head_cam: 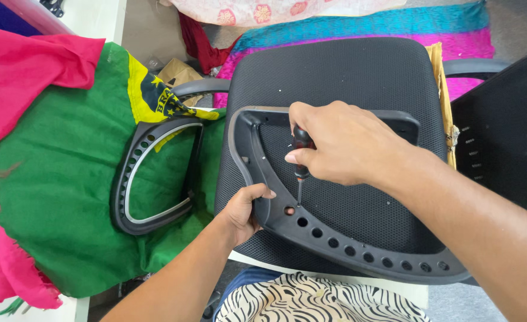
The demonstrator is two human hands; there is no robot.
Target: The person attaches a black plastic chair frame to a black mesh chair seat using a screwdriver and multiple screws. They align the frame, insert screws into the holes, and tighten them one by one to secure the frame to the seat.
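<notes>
While the left hand (pixel 243 210) clamps the armrest (pixel 311 229) flat on the chair seat (pixel 347 77), the right hand (pixel 344 143), fisted around the screwdriver (pixel 301 156), should probably stay upright over the armrest's hole.

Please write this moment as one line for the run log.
right hand: screwdriver, tip at armrest frame hole | left hand: grips frame | second armrest: on green cloth

Over on the left, a second armrest frame (pixel 150 179), lying flat on green cloth (pixel 55 191). Pink fabric (pixel 19 77) bunched along the far left edge. Up top, a striped blue and magenta rug (pixel 358 27). At the bottom, zebra-print fabric (pixel 317 301). Far right, a dark mesh panel (pixel 504 131).
</notes>
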